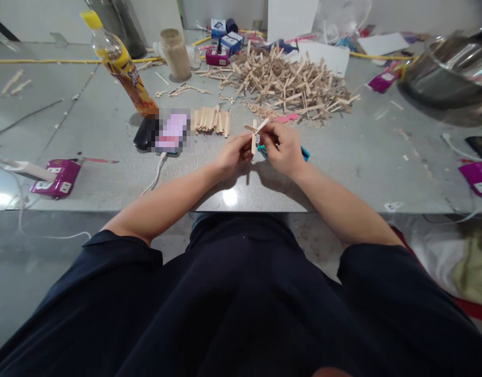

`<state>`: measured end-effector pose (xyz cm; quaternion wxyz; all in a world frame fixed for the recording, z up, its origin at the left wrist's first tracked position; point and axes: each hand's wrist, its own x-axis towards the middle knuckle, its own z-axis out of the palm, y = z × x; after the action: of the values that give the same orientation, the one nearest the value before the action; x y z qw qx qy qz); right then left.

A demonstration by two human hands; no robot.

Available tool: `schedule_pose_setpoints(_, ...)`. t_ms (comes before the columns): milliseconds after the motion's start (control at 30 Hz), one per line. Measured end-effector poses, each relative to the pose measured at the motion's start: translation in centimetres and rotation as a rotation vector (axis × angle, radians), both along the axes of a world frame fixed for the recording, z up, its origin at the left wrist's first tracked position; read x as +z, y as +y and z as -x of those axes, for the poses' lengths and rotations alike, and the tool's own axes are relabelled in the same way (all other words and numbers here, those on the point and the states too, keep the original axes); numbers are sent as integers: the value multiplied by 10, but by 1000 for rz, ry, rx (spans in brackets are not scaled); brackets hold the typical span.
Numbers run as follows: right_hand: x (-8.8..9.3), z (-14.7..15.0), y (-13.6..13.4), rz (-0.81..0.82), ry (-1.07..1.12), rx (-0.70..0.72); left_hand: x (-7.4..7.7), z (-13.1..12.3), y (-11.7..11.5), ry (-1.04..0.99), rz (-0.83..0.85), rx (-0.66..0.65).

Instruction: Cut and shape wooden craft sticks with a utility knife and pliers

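Note:
Crossed flat wooden sticks (254,144) are held up between my two hands, just above the table. The fingers of my left hand (232,156) close on them from the left. My right hand (283,148) pinches at their upper right arm, its fingertips partly hidden. A teal-blue tool (305,153) shows at both sides of my right hand; its kind is hidden. Left of my hands lies a row of loose flat wooden sticks (211,121). Beyond them spreads a large heap of crossed-stick pieces (291,81).
On the left are a phone (172,132) with a cable, a black object (145,135), a drink bottle (121,65) and a purple power socket (60,177). A jar (174,55) stands behind. A metal pot (440,73) sits at right. The grey table (350,178) ends near my body.

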<state>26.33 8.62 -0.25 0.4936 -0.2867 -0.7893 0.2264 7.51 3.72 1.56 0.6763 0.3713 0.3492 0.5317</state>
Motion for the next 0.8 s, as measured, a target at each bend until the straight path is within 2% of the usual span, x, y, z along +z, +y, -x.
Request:
schedule_pose_setpoints(300, 4, -7, -2, -27, -46, 29, 10, 1, -10, 72, -65, 71)
schedule_pose_setpoints(567, 13, -9, -9, -77, -110, 5, 13, 1, -10, 84, -115, 43)
schedule_pose_setpoints(800, 18, -12, -16, 75, -151, 41, 7, 4, -9, 103, -127, 8)
